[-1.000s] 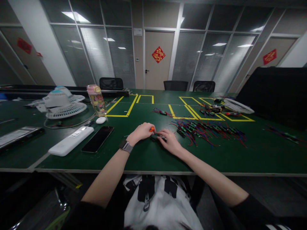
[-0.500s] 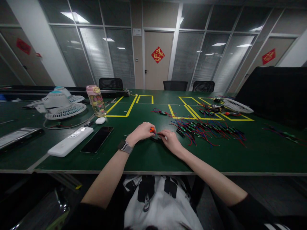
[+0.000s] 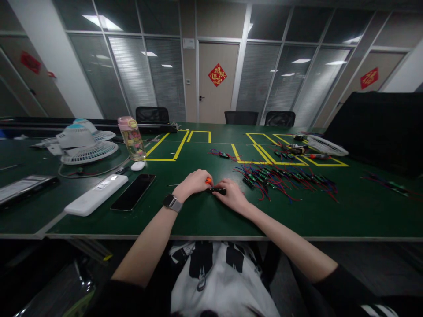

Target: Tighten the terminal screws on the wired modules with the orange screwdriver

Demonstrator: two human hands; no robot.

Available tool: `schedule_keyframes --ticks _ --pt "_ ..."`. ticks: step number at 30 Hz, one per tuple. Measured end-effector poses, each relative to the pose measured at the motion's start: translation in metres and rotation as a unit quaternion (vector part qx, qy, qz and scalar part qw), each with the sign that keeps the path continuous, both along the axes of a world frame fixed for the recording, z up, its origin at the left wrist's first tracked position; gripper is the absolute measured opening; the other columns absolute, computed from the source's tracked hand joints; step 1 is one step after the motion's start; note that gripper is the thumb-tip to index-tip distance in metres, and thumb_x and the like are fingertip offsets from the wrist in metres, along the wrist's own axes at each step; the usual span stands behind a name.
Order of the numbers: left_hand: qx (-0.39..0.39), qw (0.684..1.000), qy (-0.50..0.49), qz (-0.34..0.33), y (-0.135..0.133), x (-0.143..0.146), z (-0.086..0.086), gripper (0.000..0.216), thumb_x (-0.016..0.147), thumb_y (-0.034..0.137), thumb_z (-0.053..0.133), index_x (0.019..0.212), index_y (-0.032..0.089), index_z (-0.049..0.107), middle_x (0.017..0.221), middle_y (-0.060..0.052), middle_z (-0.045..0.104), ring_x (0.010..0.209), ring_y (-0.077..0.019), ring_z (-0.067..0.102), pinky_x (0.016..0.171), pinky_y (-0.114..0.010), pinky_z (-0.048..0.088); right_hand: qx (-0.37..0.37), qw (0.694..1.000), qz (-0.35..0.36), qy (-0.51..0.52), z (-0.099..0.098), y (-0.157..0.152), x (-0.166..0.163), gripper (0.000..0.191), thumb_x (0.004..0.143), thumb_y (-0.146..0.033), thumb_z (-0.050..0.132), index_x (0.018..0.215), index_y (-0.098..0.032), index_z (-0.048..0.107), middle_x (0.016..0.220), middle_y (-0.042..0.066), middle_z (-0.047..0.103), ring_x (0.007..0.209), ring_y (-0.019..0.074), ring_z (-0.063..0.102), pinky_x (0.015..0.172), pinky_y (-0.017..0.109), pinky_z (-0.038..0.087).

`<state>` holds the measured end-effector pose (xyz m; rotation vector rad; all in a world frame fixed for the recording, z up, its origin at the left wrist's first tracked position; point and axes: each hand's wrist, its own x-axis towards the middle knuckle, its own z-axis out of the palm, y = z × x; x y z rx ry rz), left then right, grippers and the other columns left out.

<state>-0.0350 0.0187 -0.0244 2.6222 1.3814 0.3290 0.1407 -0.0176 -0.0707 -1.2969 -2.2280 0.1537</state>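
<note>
My left hand, a watch on its wrist, is closed around a tool with an orange handle; it looks like a screwdriver, its thin shaft jutting out to the left. Close beside it, my right hand pinches a small black part just above the green table. The black part's left end reaches the left fingertips. Right of my hands lies a pile of small green circuit boards with red and blue wires. One separate wired board lies farther back.
To the left are a black phone, a long white case, a white oval object, a pink-lidded bottle and white fans. A black monitor stands at right. Yellow tape marks the table.
My right hand has shifted slightly down and left and now grips the black part that was lying below the fingers. My left hand keeps the orange-handled tool, nearly unmoved.
</note>
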Motion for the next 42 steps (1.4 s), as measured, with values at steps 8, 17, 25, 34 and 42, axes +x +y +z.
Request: schedule_keyframes --ticks 8,17,25,34,42 --pt "0.044 0.997 -0.053 0.047 0.001 -0.002 0.006 0.021 0.082 0.024 0.054 0.096 0.023 0.070 0.104 -0.004 0.069 0.095 -0.0186 0.064 0.087 -0.026 0.047 0.007 0.991 -0.115 -0.067 0.004 -0.002 0.003 0.016 0.083 -0.028 0.061 0.089 -0.016 0.070 0.089 0.010 0.065 0.091 0.0232 0.056 0.079 0.032 0.039" --pt "0.050 0.998 -0.005 0.048 -0.008 0.004 0.007 0.022 0.084 0.030 0.054 0.100 0.024 0.068 0.106 -0.005 0.068 0.096 -0.0210 0.064 0.084 -0.029 0.049 0.009 0.953 -0.257 -0.157 0.008 0.016 0.031 0.024 0.085 -0.029 0.052 0.090 -0.010 0.066 0.099 0.019 0.065 0.097 0.0302 0.056 0.082 0.039 0.037" --pt "0.060 0.998 -0.003 0.032 -0.010 0.005 0.006 0.021 0.084 0.028 0.054 0.100 0.024 0.068 0.106 -0.006 0.068 0.098 -0.0221 0.063 0.086 -0.031 0.048 0.029 0.938 -0.294 -0.183 0.008 0.026 0.041 0.027 0.088 -0.023 0.045 0.100 -0.005 0.061 0.103 0.022 0.062 0.100 0.0336 0.053 0.083 0.041 0.036" --pt "0.054 0.998 0.004 0.030 -0.012 0.006 0.007 0.022 0.085 0.028 0.051 0.100 0.024 0.068 0.105 -0.006 0.068 0.096 -0.0218 0.063 0.083 -0.029 0.048 0.085 0.924 -0.300 -0.221 0.015 0.027 0.036 0.027 0.087 -0.020 0.045 0.096 -0.005 0.065 0.104 0.025 0.059 0.100 0.0352 0.051 0.082 0.043 0.037" --pt "0.053 0.998 0.013 0.035 -0.012 0.008 0.007 0.022 0.084 0.026 0.051 0.100 0.024 0.067 0.103 -0.006 0.068 0.096 -0.0218 0.064 0.081 -0.028 0.048 0.029 0.963 -0.183 -0.195 0.038 0.093 0.012 0.037 0.091 -0.032 0.044 0.112 -0.006 0.060 0.117 0.021 0.058 0.111 0.0297 0.051 0.094 0.037 0.037"
